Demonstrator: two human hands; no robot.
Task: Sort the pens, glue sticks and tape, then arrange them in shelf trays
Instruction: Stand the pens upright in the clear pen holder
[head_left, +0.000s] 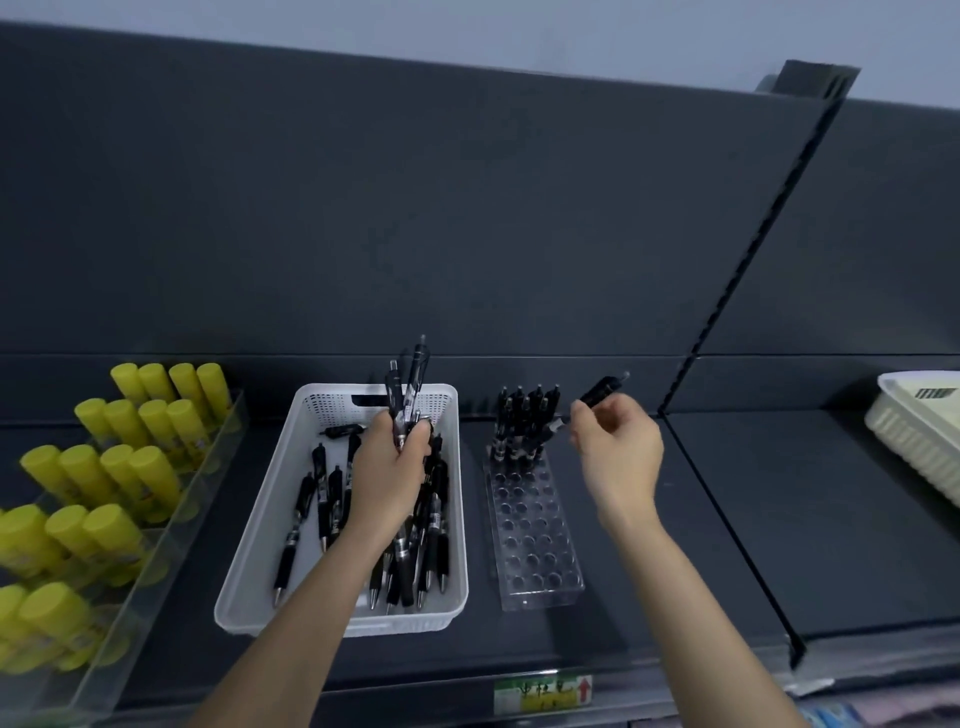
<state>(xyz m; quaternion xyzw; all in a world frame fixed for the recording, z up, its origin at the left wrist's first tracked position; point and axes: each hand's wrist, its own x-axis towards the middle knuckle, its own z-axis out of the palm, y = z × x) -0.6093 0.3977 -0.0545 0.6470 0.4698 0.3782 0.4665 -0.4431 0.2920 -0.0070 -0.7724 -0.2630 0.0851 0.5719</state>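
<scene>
Dark shelf (727, 519), glue sticks (150, 475) left, white basket (909, 441) far right

We are in a shop — a stationery aisle, going by the stock. Dark metal shelving (701, 493) fills our view, with a flat back panel (415, 208) at twelve o'clock and a slotted upright (756, 249) slanting across two o'clock. At six o'clock a printed label (543, 693) sits on the shelf's front edge. The goods come many of a kind — yellow glue sticks (130, 467) standing in a clear tray (171, 519) at nine o'clock, black pens (293, 540) loose in a white basket (254, 525) at centre, and more upright in a clear holed rack (540, 561) just beside it at three o'clock.
</scene>
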